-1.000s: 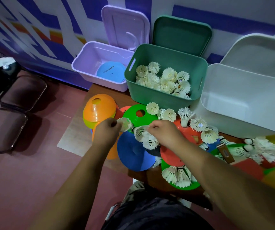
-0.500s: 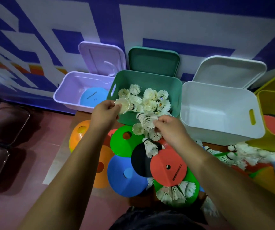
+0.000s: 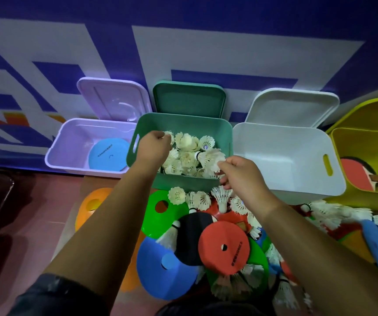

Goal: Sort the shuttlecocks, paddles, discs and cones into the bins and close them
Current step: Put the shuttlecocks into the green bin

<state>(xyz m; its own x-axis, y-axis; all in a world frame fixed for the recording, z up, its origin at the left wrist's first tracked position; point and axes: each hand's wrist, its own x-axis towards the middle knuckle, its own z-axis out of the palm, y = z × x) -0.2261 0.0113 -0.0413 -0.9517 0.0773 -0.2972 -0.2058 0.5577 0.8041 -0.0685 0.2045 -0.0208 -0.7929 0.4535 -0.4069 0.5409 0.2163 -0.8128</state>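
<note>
Blue-white wall [image 3: 183,42], four open bins [image 3: 183,117], left fingers [image 3: 160,136] pinching one shuttlecock [image 3: 169,136], right fingers [image 3: 225,165] pinching second shuttlecock [image 3: 210,158]

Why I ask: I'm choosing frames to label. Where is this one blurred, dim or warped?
Head view: centre sharp, print on the red disc crisp; right edge smeared, the blue tube streaked; left floor in deep shadow; wide lens bows the wall stripes; faint sheen on the lilac lid.

In the second bin [image 3: 183,184] from left lie shuttlecocks [image 3: 187,142] — in the leftmost bin [image 3: 69,142], a disc [image 3: 109,153].
</note>
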